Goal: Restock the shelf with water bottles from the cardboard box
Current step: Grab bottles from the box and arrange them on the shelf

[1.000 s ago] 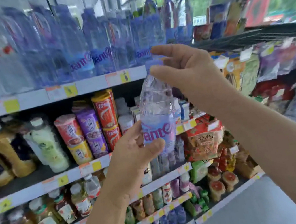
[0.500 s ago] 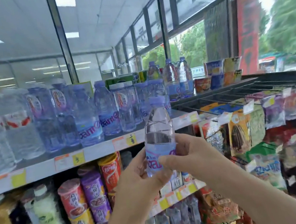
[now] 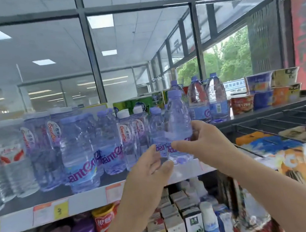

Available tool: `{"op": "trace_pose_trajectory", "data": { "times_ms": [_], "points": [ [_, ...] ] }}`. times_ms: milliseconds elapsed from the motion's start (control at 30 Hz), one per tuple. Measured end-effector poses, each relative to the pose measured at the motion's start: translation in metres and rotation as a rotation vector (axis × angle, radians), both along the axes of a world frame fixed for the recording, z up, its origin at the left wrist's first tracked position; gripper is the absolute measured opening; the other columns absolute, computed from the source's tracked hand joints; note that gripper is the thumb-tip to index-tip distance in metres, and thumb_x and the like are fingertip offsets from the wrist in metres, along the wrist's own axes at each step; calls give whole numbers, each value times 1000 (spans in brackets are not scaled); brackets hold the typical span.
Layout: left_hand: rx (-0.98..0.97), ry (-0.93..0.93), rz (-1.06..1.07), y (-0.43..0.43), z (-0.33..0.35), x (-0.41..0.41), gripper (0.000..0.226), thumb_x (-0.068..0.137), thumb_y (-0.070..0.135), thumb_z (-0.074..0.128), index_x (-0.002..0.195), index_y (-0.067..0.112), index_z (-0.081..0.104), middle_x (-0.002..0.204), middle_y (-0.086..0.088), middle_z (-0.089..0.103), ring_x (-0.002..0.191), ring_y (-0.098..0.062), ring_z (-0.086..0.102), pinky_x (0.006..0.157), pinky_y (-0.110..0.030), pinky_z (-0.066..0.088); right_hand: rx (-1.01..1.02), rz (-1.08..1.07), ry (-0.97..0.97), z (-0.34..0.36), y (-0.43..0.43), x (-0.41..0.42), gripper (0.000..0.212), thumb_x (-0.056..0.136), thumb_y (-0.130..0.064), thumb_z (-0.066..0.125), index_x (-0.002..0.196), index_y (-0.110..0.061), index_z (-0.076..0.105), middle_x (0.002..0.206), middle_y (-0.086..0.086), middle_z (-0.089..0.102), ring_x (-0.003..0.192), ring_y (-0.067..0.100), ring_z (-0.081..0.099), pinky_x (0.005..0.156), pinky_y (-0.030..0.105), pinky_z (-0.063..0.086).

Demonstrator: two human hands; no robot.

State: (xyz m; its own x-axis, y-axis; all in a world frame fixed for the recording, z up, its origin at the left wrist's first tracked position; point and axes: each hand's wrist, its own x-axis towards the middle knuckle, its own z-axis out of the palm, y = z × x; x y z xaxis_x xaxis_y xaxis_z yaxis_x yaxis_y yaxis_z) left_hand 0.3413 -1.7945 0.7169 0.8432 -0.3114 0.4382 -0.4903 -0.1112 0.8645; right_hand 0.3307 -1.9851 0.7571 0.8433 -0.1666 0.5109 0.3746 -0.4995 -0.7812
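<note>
Bottle upright at the front right of the top shelf, its base at or just above the shelf board, close to the front edge. Right hand holds it at the label, fingers wrapped round the right side, thumb across the front. Left hand low at the bottle's left; cannot tell whether it grips or only touches. Stocked bottles packed tight just left and behind. Big bottles behind to the right. Bare strip of shelf along the front edge left of the hands. Wire rack to the right, lower.
</note>
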Motion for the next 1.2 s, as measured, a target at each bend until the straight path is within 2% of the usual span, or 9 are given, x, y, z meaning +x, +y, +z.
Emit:
{"op": "trace_pose_trajectory", "data": {
  "times_ms": [167, 333, 400, 467, 567, 700, 833, 1067, 1200],
  "points": [
    [68, 2, 116, -18, 7, 35, 61, 93, 1, 57, 147, 26, 44, 138, 17, 53, 124, 1, 50, 99, -17, 39, -72, -28, 62, -6, -7, 58, 42, 70, -46, 82, 102, -27, 63, 85, -8, 73, 78, 12, 69, 75, 41, 58],
    [152, 91, 184, -27, 12, 52, 75, 87, -2, 52, 82, 72, 53, 87, 46, 57, 85, 24, 51, 58, 0, 43, -126, -30, 105, -21, -8, 84, 40, 70, -47, 80, 100, -25, 63, 86, -4, 72, 77, 13, 67, 73, 39, 58],
    [148, 112, 187, -30, 12, 58, 84, 86, -3, 51, 72, 80, 52, 77, 52, 58, 68, 26, 53, 59, -7, 44, -132, -16, 124, -26, -10, 90, 44, 70, -48, 80, 102, -22, 65, 88, -1, 73, 79, 16, 68, 75, 42, 58],
    [172, 113, 183, -36, 13, 61, 74, 82, -2, 52, 81, 72, 60, 85, 43, 65, 73, 17, 59, 68, -18, 46, -128, 1, 122, -28, -13, 94, 42, 70, -46, 80, 102, -25, 65, 86, -4, 72, 77, 12, 67, 72, 37, 58],
    [147, 85, 197, -43, 16, 63, 58, 84, -2, 54, 97, 53, 63, 107, 19, 69, 87, -5, 63, 80, -33, 52, -134, 10, 92, -29, -14, 97, 34, 71, -45, 82, 93, -38, 58, 70, -17, 61, 62, -10, 56, 50, 8, 42],
    [114, 114, 200, -48, 22, 66, 60, 90, 5, 57, 142, 33, 47, 139, 8, 54, 108, -11, 60, 74, -24, 49, -173, -7, 93, -29, -10, 100, 45, 74, -48, 80, 106, -28, 55, 80, -13, 62, 71, 1, 58, 46, 13, 36],
    [77, 113, 224, -49, 21, 67, 54, 92, 8, 58, 139, 32, 49, 134, 8, 57, 97, 0, 59, 61, -12, 44, -193, 2, 98, -31, -11, 100, 45, 76, -50, 76, 108, -27, 56, 79, -12, 63, 69, 1, 58, 43, 11, 37],
    [55, 118, 244, -46, 18, 59, 59, 92, 14, 63, 147, 25, 44, 138, 3, 55, 118, -17, 57, 86, -28, 44, -251, -14, 90, -31, -8, 90, 59, 78, -51, 73, 127, -28, 49, 69, -18, 52, 62, -4, 50, 42, 11, 34],
    [20, 94, 251, -38, 15, 49, 56, 91, 14, 64, 143, 30, 48, 127, 9, 57, 108, -11, 58, 79, -25, 47, -181, -118, -3, -33, -6, 64, 58, 84, -42, 72, 136, -23, 51, 96, -24, 61, 94, 8, 63, 67, 15, 44]
  ]
}}
